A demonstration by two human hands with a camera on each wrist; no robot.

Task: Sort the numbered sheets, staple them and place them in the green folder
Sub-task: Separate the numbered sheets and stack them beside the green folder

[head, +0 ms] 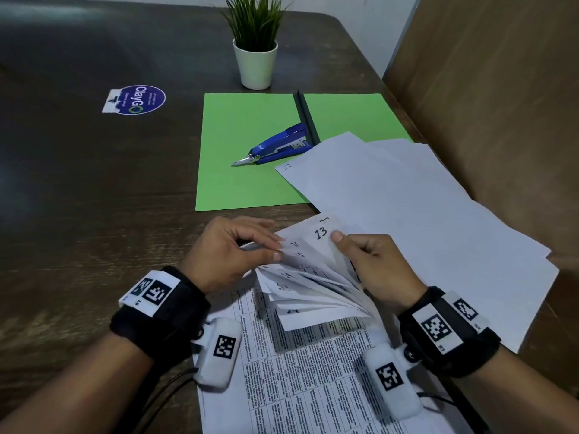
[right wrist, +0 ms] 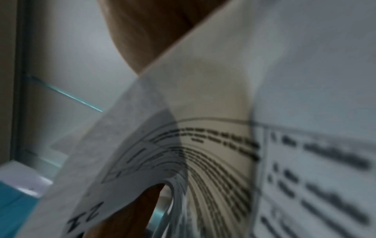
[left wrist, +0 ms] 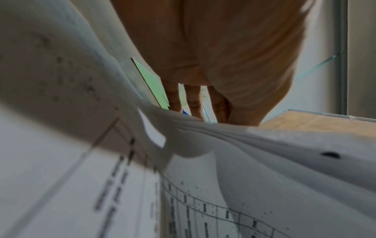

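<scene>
A fanned stack of numbered sheets (head: 308, 277) curls up between my hands, the top corner marked 13. My left hand (head: 233, 250) pinches the sheets' corners from the left, thumb and fingers on the edges. My right hand (head: 372, 264) grips the bent-back sheets, thumb beside the 13. Close up, the left wrist view has curled sheets (left wrist: 223, 141) under my fingers (left wrist: 195, 103); the right wrist view has a bent sheet (right wrist: 183, 145) marked 22. The green folder (head: 247, 151) lies open beyond, with a blue stapler (head: 279, 147) on it.
Loose white sheets (head: 407, 208) spread to the right, over the folder's corner. A printed sheet (head: 313, 386) lies under my wrists. A potted plant (head: 256, 42) stands behind the folder, a sticker (head: 134, 100) to its left. A brown panel (head: 501, 104) walls the right side.
</scene>
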